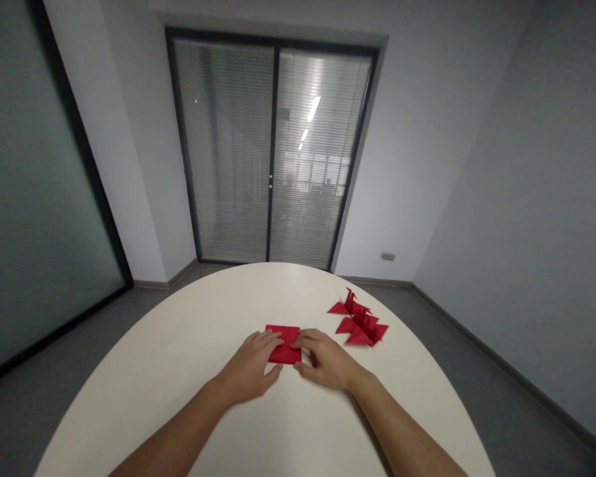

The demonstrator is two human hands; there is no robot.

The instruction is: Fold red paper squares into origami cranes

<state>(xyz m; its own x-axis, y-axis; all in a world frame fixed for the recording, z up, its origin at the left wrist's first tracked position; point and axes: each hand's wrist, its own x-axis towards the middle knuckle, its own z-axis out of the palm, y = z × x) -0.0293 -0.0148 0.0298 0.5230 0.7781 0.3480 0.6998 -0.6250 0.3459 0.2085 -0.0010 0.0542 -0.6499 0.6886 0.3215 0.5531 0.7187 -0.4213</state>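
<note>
Forearms (179, 427) cropped; fingers (265, 340) partly cover red paper (285, 354).

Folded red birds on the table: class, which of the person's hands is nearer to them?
Right. The right hand, at the red paper's right edge, is pictured below and left of the birds; the left hand, at the paper's left edge, is farther left.

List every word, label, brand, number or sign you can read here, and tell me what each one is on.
None: no readable text anywhere in the picture.
The red paper, the red folded figures and the table show no lettering that I can make out.
The small wall plate is too small and blurred to tell whether it bears any marking.
</note>
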